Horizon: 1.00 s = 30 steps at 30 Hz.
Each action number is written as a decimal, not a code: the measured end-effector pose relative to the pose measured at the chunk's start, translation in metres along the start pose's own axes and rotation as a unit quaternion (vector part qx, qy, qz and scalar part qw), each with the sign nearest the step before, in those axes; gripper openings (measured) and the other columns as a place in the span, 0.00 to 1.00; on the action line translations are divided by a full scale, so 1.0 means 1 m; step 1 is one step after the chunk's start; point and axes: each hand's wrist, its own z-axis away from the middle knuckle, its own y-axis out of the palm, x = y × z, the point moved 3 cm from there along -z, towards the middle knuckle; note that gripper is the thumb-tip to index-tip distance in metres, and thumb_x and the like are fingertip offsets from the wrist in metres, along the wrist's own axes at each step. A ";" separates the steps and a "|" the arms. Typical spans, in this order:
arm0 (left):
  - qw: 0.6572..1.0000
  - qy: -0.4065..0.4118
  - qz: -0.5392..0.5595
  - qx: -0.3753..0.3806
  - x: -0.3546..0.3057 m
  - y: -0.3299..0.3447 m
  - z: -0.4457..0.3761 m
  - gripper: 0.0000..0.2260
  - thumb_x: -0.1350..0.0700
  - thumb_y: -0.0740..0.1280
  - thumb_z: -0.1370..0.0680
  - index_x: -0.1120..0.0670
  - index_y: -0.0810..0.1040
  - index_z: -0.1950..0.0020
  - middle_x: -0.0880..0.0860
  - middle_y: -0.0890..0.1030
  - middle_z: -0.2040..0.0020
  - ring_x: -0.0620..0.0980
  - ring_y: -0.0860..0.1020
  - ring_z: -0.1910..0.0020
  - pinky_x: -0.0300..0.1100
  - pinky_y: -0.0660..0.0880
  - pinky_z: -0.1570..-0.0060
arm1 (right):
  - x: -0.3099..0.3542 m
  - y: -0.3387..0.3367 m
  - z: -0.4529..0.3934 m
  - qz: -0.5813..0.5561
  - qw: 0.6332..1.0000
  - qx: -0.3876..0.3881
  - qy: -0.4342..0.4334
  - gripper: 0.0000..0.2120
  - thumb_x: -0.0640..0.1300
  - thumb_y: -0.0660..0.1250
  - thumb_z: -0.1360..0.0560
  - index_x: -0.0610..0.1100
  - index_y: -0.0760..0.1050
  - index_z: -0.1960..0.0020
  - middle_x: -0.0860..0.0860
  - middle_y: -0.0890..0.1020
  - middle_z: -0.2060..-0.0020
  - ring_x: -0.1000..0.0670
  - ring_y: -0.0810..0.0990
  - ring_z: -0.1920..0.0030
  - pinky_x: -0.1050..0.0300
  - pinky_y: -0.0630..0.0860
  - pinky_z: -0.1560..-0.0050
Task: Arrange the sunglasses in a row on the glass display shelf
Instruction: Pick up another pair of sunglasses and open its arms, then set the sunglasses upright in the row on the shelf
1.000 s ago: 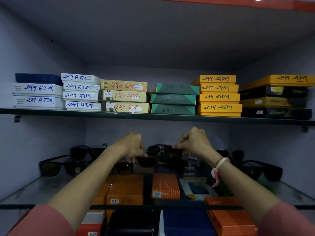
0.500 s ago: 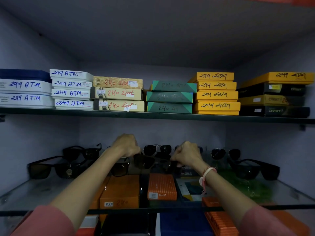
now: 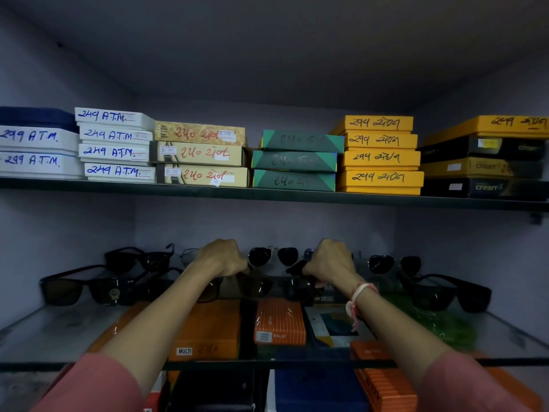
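Observation:
Both my hands reach over the glass display shelf (image 3: 53,337). My left hand (image 3: 221,258) and my right hand (image 3: 331,261) each grip one end of a dark pair of sunglasses (image 3: 261,285) held low at the shelf's middle. Behind it stands an aviator pair (image 3: 273,256). To the left lie a large dark pair (image 3: 86,289) and a black pair (image 3: 138,258) behind it. To the right are another aviator pair (image 3: 393,264) and a black wraparound pair (image 3: 445,294).
The upper shelf (image 3: 267,194) carries stacks of labelled boxes: white, beige, green, yellow, black. Orange boxes (image 3: 279,321) and other boxes show through the glass from below. Grey walls close in on the left, right and back.
Both hands have lowered the held pair of sunglasses toward the glass, and the camera view has tilted slightly.

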 end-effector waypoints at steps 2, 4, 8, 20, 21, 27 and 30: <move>1.000 0.001 -0.007 0.001 0.002 0.002 0.002 0.13 0.53 0.64 0.26 0.53 0.68 0.71 0.49 0.69 0.70 0.49 0.70 0.66 0.41 0.62 0.70 | 0.004 0.000 0.001 0.018 1.000 -0.013 -0.007 0.15 0.46 0.75 0.34 0.42 0.70 0.69 0.49 0.75 0.73 0.50 0.75 0.72 0.62 0.67 0.75; 1.000 0.000 -0.015 -0.004 0.003 0.002 0.003 0.11 0.52 0.65 0.26 0.52 0.71 0.68 0.49 0.68 0.70 0.50 0.71 0.64 0.41 0.63 0.68 | 0.006 0.001 0.002 0.038 0.999 -0.021 -0.014 0.14 0.47 0.74 0.33 0.42 0.71 0.65 0.48 0.76 0.68 0.48 0.76 0.67 0.59 0.69 0.70; 0.999 -0.005 -0.041 -0.016 0.006 0.001 0.000 0.18 0.47 0.68 0.27 0.53 0.65 0.72 0.49 0.68 0.72 0.48 0.69 0.70 0.40 0.66 0.67 | 0.004 0.003 -0.001 0.039 0.999 0.008 -0.012 0.13 0.50 0.75 0.32 0.40 0.79 0.58 0.47 0.84 0.60 0.45 0.83 0.60 0.55 0.78 0.61; 0.990 0.018 -0.019 -0.137 -0.008 -0.012 0.007 0.27 0.38 0.58 0.22 0.59 0.84 0.55 0.56 0.84 0.55 0.55 0.82 0.53 0.44 0.76 0.54 | -0.036 0.010 -0.010 -0.135 0.980 0.120 0.088 0.16 0.47 0.75 0.31 0.41 0.75 0.50 0.52 0.73 0.66 0.52 0.73 0.66 0.60 0.69 0.68; 0.990 0.026 -0.016 -0.136 -0.012 -0.013 0.008 0.27 0.38 0.58 0.22 0.59 0.85 0.56 0.56 0.84 0.58 0.55 0.82 0.55 0.44 0.76 0.54 | -0.038 0.013 -0.009 -0.171 0.971 0.128 0.106 0.19 0.45 0.75 0.31 0.40 0.74 0.44 0.51 0.74 0.64 0.52 0.72 0.65 0.60 0.68 0.68; 0.985 0.059 0.018 -0.164 -0.027 -0.013 0.015 0.21 0.43 0.61 0.21 0.57 0.79 0.64 0.54 0.80 0.65 0.55 0.80 0.59 0.45 0.76 0.57 | -0.050 -0.012 -0.009 -0.165 0.976 0.030 0.137 0.11 0.45 0.74 0.29 0.38 0.78 0.55 0.43 0.82 0.59 0.43 0.82 0.56 0.52 0.79 0.55; 0.975 0.087 0.059 -0.197 -0.040 -0.016 0.018 0.16 0.47 0.60 0.20 0.53 0.81 0.41 0.56 0.83 0.44 0.58 0.80 0.44 0.48 0.76 0.47 | -0.052 -0.041 -0.007 -0.138 0.986 -0.056 0.077 0.15 0.46 0.75 0.30 0.38 0.80 0.48 0.43 0.84 0.52 0.43 0.81 0.51 0.52 0.79 0.51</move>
